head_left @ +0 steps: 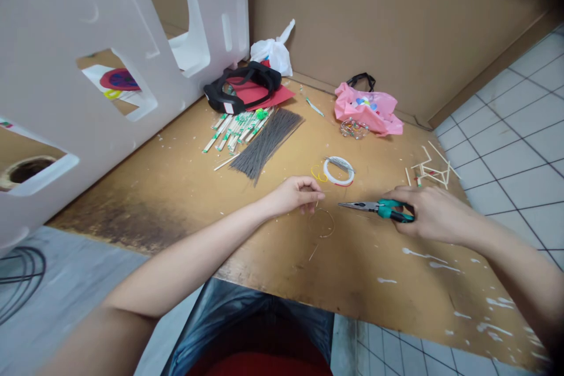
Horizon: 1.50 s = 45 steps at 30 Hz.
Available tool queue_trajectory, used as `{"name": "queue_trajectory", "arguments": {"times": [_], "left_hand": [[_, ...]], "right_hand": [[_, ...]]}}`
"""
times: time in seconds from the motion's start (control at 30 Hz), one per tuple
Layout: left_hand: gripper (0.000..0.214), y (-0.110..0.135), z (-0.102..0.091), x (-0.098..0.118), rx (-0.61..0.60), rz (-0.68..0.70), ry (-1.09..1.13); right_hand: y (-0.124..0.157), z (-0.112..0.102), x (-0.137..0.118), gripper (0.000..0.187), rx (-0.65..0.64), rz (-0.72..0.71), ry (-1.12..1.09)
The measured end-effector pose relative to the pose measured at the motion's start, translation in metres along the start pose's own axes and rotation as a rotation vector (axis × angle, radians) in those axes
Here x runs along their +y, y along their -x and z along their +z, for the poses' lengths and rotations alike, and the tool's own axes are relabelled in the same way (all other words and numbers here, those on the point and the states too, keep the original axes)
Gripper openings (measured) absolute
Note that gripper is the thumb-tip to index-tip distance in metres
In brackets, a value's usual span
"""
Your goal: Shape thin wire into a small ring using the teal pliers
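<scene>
My left hand (300, 194) is closed in a pinch above the front half of the wooden board, with a thin piece of wire at its fingertips. Just below it shows a thin wire loop (326, 236); whether the loop joins the pinched piece I cannot tell. To the right, my right hand (429, 211) grips teal-and-black needle-nose pliers (383, 207). Their jaws point left toward my left hand, apart from it, and look nearly together. A short loose wire bit (313, 253) lies nearer the board's front edge.
Behind my hands are a white ring (326, 171), yellow wire (318, 173), a bundle of grey wires (268, 144) and wrapped sticks (240, 129). Farther back lie a black headset (224, 100), a white bag (275, 56) and a pink bag (388, 114). A stick frame (434, 175) sits right.
</scene>
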<state>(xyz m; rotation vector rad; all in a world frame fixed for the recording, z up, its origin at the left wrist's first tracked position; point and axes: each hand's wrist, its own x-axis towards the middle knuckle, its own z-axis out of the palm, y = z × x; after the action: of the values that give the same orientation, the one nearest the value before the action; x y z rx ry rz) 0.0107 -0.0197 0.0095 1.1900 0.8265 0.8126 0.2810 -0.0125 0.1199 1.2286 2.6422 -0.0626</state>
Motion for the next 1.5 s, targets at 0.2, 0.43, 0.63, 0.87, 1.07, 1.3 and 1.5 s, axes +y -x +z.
{"name": "queue_trajectory", "arguments": {"times": [0.2,0.43,0.63,0.87,1.07,1.3,1.5], "left_hand": [[0.026,0.002,-0.002,0.001,-0.069,0.139,-0.238],[0.029,-0.002,-0.004,-0.002,0.004,0.109,-0.144],[0.03,-0.002,-0.003,-0.006,-0.024,-0.031,0.141],[0.03,0.0,-0.002,-0.002,-0.035,-0.08,0.221],[0.028,0.0,-0.001,-0.001,-0.046,-0.087,0.24],[0.028,0.0,-0.003,-0.002,-0.063,-0.091,0.248],[0.029,0.001,-0.003,-0.001,-0.068,-0.098,0.261]], "right_hand": [[0.003,0.003,-0.001,0.029,0.037,0.014,0.081],[0.011,0.004,-0.006,0.028,0.305,-0.07,0.317],[0.008,0.011,-0.027,0.025,0.434,-0.219,0.534],[-0.005,0.014,-0.038,0.024,0.434,-0.244,0.582],[-0.009,0.015,-0.035,0.025,0.439,-0.255,0.591],[-0.01,0.016,-0.036,0.024,0.446,-0.266,0.584],[-0.01,0.016,-0.036,0.022,0.464,-0.27,0.592]]}}
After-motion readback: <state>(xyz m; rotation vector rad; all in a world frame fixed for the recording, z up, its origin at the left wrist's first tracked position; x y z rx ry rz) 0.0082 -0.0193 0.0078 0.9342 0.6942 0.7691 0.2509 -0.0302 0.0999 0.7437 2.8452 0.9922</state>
